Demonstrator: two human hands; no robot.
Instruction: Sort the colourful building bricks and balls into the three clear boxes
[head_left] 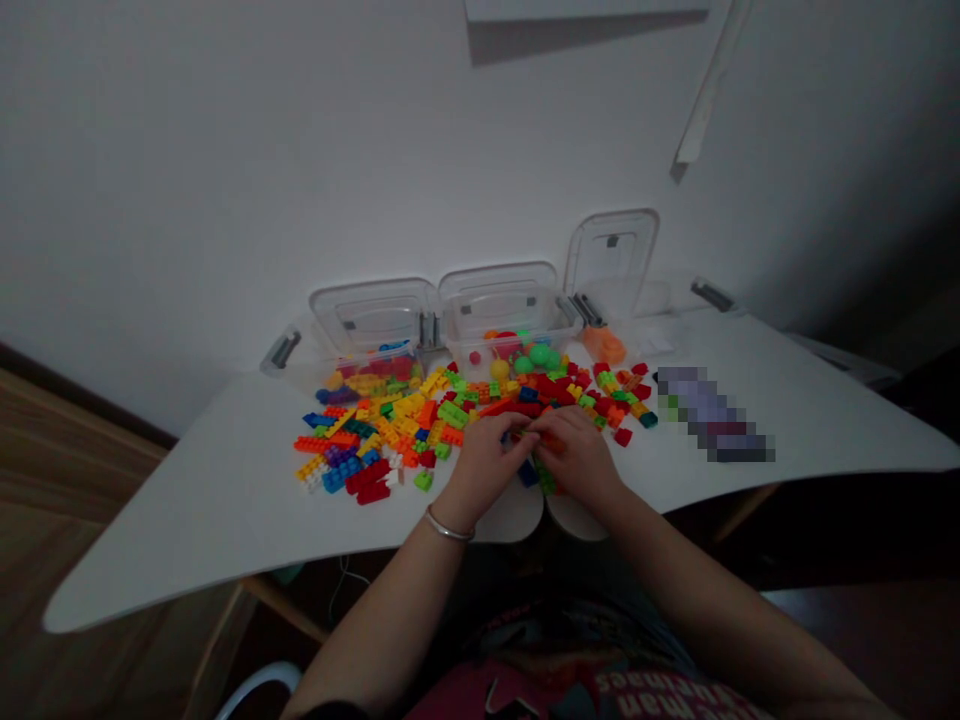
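My left hand [484, 465] and my right hand [577, 455] meet over the middle of a spread of colourful plastic building bricks [390, 430]. Between my fingertips is a small red and orange brick piece [544, 442], partly hidden by my fingers. A blue brick [527, 474] and a green brick [546, 480] lie just under my hands. A metal bangle [448, 525] circles my left wrist.
Two clear plastic boxes with raised lids stand at the back of the white table [210, 500]. The left box [375, 320] holds bricks, and the right box [502, 320] holds coloured balls. An orange object [604, 345] and a pixelated patch [709, 415] lie to the right.
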